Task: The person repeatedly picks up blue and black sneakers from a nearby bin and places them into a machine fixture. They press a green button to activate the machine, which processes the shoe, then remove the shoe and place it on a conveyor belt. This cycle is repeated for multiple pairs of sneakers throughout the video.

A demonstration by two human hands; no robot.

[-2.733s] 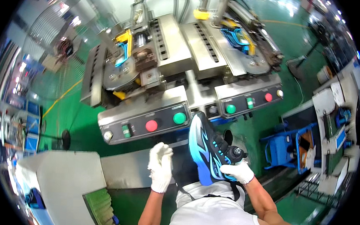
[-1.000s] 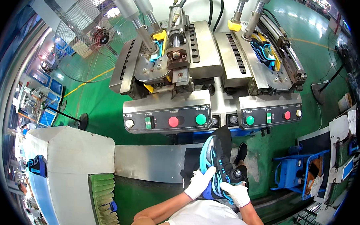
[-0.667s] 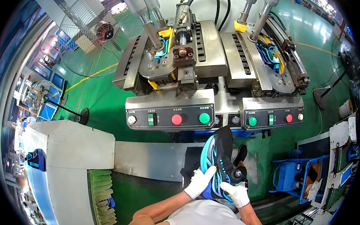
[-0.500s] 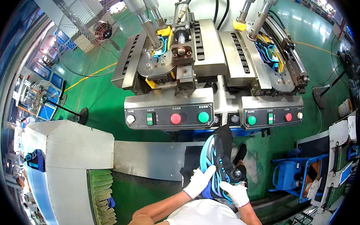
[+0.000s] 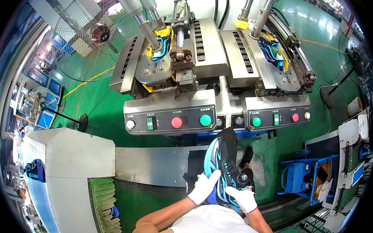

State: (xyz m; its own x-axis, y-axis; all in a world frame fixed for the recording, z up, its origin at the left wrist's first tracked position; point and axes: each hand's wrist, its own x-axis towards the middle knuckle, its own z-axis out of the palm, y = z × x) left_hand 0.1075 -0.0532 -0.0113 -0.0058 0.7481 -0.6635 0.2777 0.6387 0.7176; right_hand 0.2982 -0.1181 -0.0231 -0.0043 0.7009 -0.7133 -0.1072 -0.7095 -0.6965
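Observation:
A black, grey and blue sports shoe (image 5: 223,159) is held in front of my body, its toe pointing away from me. My left hand (image 5: 204,187), in a white glove, is closed on the shoe's left side near the heel. On the other side my gloved right hand (image 5: 242,198) grips it near the ankle opening, beside a round dial. The palms hide part of the heel. Beyond the shoe stands a metal two-station press (image 5: 214,55). Blue and black shoe uppers sit in its left station (image 5: 163,49) and right station (image 5: 270,51).
Button panels front the press, left (image 5: 163,130) and right (image 5: 263,126). A metal shelf (image 5: 151,165) joins a white machine housing (image 5: 72,153) with a green strip curtain (image 5: 104,196). A blue cart (image 5: 296,179) stands right. A caged fan (image 5: 100,33) is at far left.
The view has shifted slightly, so the press appears further left. At the left station more bright rod shows behind the front block. Both hands keep their hold on the shoe.

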